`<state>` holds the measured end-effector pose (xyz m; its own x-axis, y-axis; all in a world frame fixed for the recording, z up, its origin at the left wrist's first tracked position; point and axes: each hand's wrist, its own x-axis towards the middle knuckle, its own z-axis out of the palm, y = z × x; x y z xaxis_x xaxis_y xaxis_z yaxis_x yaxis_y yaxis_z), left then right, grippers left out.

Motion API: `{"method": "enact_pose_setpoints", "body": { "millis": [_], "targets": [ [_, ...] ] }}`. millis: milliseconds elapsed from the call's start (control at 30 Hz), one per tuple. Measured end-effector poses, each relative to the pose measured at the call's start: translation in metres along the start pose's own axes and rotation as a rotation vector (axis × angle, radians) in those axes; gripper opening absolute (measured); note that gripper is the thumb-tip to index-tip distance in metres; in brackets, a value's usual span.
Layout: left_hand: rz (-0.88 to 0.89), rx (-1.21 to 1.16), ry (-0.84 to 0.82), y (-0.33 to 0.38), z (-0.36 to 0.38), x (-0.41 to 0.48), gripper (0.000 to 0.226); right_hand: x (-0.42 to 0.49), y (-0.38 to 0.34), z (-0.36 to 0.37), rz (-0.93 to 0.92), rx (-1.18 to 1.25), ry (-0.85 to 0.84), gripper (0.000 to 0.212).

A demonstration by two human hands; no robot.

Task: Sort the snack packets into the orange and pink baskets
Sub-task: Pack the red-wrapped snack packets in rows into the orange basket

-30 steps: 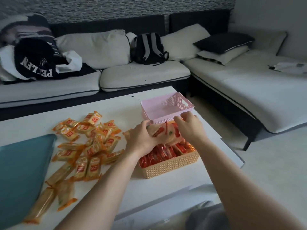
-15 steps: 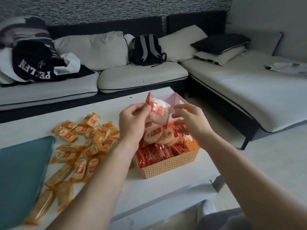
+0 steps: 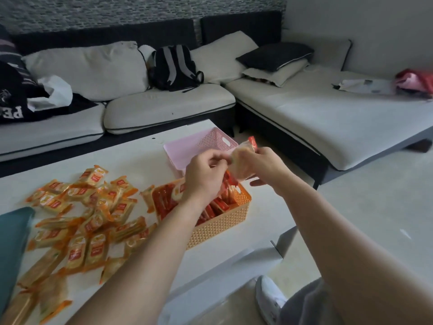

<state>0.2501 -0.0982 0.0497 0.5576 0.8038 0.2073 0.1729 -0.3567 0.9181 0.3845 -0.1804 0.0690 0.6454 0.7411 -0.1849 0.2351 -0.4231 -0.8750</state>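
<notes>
A round cake packet with red ends (image 3: 242,158) is held in the air between both hands, above the near rim of the pink basket (image 3: 187,148). My right hand (image 3: 262,165) grips its right side; my left hand (image 3: 206,174) pinches its left edge. Below them the orange basket (image 3: 225,221) holds several red packets and round cake packets. A heap of orange-wrapped packets (image 3: 93,214) lies on the white table (image 3: 131,158) to the left. The pink basket's inside looks bare.
A teal object (image 3: 11,249) covers the table's left edge. A white and black corner sofa (image 3: 164,106) with cushions, a black backpack (image 3: 174,66) and clothes stands behind and right. My shoe (image 3: 269,299) shows below the table's near edge.
Both hands lifted a cake packet out of the orange basket and carried it up and right, toward the pink basket. The camera view shifted right.
</notes>
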Motion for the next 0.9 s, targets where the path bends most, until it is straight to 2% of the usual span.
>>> {"method": "enact_pose_setpoints", "body": {
  "millis": [67, 200, 333, 400, 467, 600, 700, 800, 900],
  "targets": [
    [0.139, 0.338, -0.022, -0.013, -0.012, 0.005, 0.01, 0.009, 0.002, 0.003, -0.013, -0.195, 0.056, 0.035],
    [0.445, 0.869, -0.258, -0.046, -0.02, 0.021, 0.022, 0.023, 0.01, 0.016, -0.039, -0.41, 0.039, 0.034],
    [0.363, 1.044, -0.417, -0.067, -0.014, 0.029, 0.069, 0.032, 0.021, 0.026, -0.022, -0.588, -0.009, 0.039],
    [0.388, 1.017, -0.358, -0.075, -0.013, 0.029, 0.064, 0.033, 0.025, 0.031, -0.028, -0.685, -0.066, 0.04],
    [0.419, 0.884, -0.254, -0.081, -0.013, 0.027, 0.044, 0.034, 0.03, 0.036, -0.044, -0.756, -0.096, 0.044],
    [0.254, 0.52, -0.142, -0.083, -0.018, 0.029, 0.018, 0.031, 0.037, 0.053, -0.104, -0.907, -0.191, 0.04],
    [0.169, 0.279, -0.057, -0.083, -0.022, 0.028, 0.014, 0.029, 0.04, 0.067, -0.128, -0.989, -0.172, 0.038],
    [0.155, 0.193, 0.009, -0.086, -0.026, 0.023, 0.011, 0.028, 0.033, 0.071, -0.175, -0.906, -0.148, 0.043],
    [0.1, 0.152, -0.003, -0.091, -0.029, 0.023, 0.031, 0.026, 0.02, 0.061, -0.155, -0.806, -0.266, 0.03]
  ]
}}
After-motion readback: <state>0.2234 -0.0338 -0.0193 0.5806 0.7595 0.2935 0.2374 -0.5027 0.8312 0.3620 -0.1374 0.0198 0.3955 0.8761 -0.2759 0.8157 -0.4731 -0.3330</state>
